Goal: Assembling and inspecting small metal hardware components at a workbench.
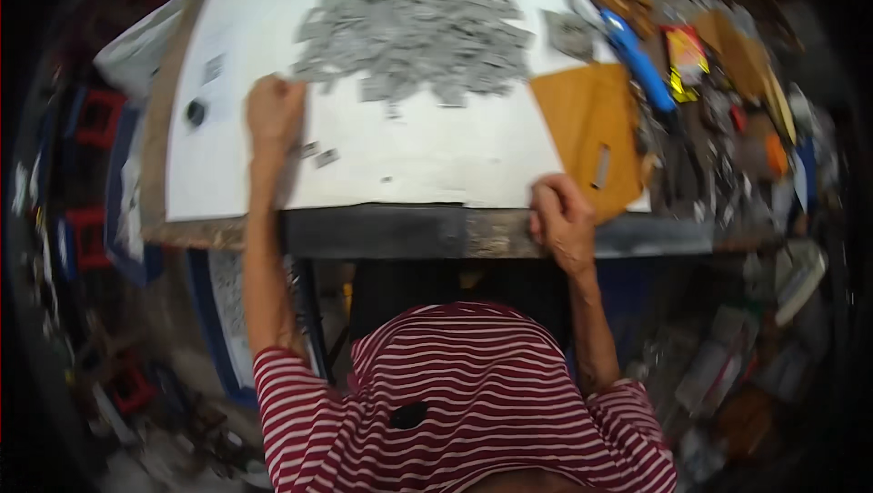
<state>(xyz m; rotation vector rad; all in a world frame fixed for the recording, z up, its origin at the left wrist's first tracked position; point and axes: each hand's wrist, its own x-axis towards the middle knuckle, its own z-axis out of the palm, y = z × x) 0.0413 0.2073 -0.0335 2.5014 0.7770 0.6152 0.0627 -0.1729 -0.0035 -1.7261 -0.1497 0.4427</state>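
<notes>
A large heap of small flat grey pieces (414,29) lies on white sheeting (436,156) that covers the table. My left hand (275,111) rests closed on the sheeting at the heap's near left; whatever its fingers hold, if anything, is hidden. Just right of that wrist lie a few loose dark grey pieces (326,158). At the table's front edge my right hand (561,206) is curled closed beside an orange-brown sheet (591,120), and its fingers hide what may be inside. A small narrow metal strip (601,166) lies on that sheet.
Clutter fills the table's right side: a blue-handled tool (637,56), a red and yellow packet (687,56) and blurred tools. A small black round object (195,112) sits at the left. The dark front edge (373,232) borders my body. Red and blue crates stand below left.
</notes>
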